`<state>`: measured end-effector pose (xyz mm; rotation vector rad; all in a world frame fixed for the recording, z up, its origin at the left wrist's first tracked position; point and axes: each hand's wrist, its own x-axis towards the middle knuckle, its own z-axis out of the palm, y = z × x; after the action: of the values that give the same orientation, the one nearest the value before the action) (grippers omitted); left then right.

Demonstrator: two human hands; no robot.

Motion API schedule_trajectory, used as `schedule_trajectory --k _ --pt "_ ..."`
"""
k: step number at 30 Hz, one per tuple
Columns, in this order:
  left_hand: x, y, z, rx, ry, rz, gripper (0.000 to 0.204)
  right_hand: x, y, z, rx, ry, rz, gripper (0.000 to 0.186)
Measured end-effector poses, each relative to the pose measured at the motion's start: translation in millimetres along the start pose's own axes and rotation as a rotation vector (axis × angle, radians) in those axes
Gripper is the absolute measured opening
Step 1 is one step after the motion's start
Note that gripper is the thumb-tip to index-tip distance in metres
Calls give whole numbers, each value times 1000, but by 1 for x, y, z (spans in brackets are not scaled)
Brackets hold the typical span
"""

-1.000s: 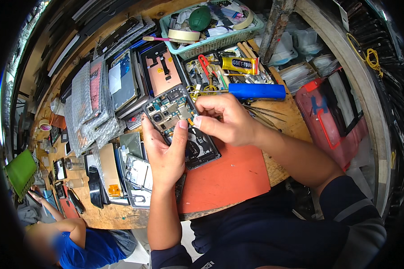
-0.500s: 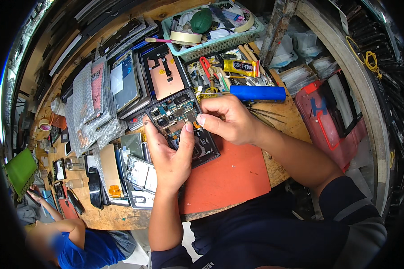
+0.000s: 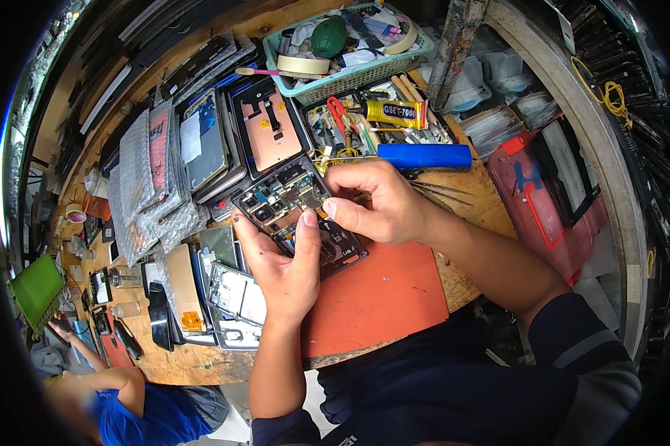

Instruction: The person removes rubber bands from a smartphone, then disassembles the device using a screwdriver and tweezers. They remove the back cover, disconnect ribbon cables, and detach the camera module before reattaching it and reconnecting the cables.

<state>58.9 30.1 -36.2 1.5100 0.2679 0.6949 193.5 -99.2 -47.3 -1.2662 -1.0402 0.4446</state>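
Note:
An opened smartphone (image 3: 341, 244), its back off and its circuit board and round camera lenses bare, is held over an orange-red mat (image 3: 383, 301). My left hand (image 3: 284, 276) grips it from the lower left, with the thumb pressed on the inner parts and the fingers along and under the far side. My right hand (image 3: 379, 204) is closed at the phone's right edge. Its thumb tip touches the edge beside the board, and its curled fingers are partly hidden behind. Whether a small part sits between those fingertips cannot be seen.
Beyond the phone lie a copper-coloured phone frame (image 3: 265, 134), a blue-handled screwdriver (image 3: 424, 156), a yellow-and-black glue tube (image 3: 396, 114) and a green basket (image 3: 350, 83) of supplies. Bubble-wrapped panels (image 3: 138, 175) and phone parts crowd the left. A person in blue (image 3: 153, 409) sits at lower left.
The phone has shifted slightly left and turned a little in my hands, its lower end swinging right. My right hand has moved slightly left with it, still at the edge.

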Motion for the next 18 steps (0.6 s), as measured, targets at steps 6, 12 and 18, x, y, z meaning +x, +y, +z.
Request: schedule_trajectory --k 6,12,18 --pt "8 8 -2 -6 55 -86 47 8 -14 -11 -226 200 -117 13" --pt "8 3 -3 42 60 -68 49 11 -11 -6 -504 106 -407 31" --pt "7 -2 -5 139 72 -4 45 12 -9 0 -611 140 -442 22"
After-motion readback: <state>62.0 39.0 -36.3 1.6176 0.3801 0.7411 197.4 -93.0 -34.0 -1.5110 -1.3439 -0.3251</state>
